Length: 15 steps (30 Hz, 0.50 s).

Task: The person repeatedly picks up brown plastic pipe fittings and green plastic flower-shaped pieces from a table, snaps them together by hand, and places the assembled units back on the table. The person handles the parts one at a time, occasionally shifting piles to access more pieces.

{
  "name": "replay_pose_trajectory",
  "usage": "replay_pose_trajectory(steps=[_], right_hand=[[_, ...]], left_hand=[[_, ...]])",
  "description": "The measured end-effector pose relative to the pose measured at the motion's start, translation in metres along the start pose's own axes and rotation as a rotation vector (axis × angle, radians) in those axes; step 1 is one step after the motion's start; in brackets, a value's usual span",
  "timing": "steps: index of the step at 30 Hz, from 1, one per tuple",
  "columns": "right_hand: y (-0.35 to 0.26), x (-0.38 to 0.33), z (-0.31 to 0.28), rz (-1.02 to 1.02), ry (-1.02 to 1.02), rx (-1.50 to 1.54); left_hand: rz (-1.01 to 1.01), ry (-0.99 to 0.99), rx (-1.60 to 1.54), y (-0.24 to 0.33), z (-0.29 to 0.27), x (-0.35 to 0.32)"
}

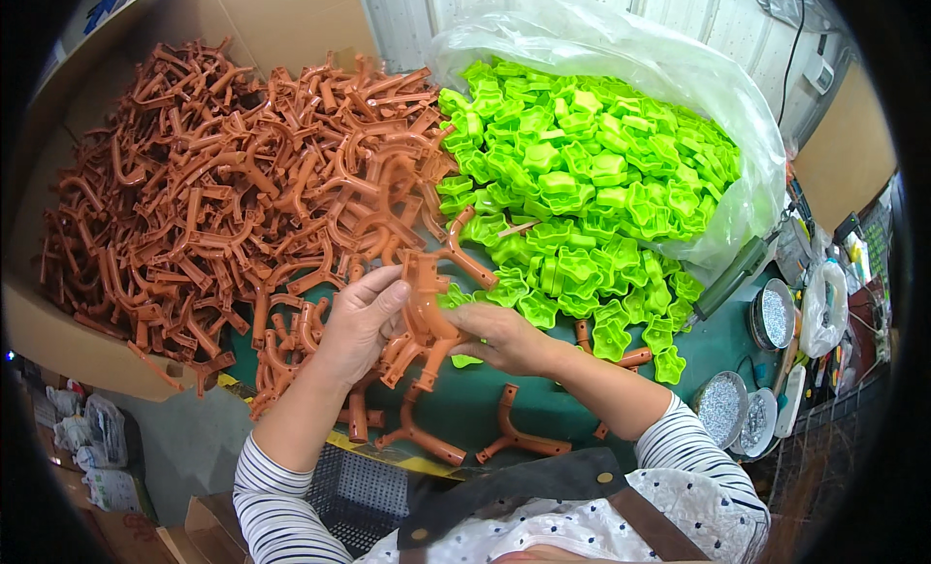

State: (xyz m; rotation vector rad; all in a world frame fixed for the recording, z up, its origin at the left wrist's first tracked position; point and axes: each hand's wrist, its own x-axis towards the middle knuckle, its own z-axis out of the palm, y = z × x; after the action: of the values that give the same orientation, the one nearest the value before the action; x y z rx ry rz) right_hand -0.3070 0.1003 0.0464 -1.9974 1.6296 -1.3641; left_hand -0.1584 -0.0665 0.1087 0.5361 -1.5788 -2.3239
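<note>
Two hands grip an orange forked plastic part over a green counter.

The cardboard box point(44, 336) at the counter's left edge brims with orange parts. The left hand point(359, 322) and right hand point(499, 336) both close on the orange forked part point(425, 312) near the front edge. Behind, a clear plastic bag point(621, 50) spills green knobs point(582, 166); round tins point(722, 409) of small pieces line the right edge.

Green table point(718, 346) carries brown forked parts point(213, 195), green knobs point(582, 166).
</note>
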Motion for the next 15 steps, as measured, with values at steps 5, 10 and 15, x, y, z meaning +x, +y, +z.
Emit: replay_pose_trajectory(steps=[5, 10, 15], right_hand=[[-0.001, -0.004, -0.005, 0.061, -0.022, 0.093], [-0.002, -0.006, -0.007, 0.040, -0.072, 0.075], [0.001, -0.002, -0.002, -0.103, 0.046, -0.345]], left_hand=[[0.045, -0.012, -0.050, -0.013, 0.005, 0.002], [0.082, -0.019, 0.016, -0.013, 0.021, -0.001], [0.166, 0.083, 0.444, 0.000, 0.032, -0.010]])
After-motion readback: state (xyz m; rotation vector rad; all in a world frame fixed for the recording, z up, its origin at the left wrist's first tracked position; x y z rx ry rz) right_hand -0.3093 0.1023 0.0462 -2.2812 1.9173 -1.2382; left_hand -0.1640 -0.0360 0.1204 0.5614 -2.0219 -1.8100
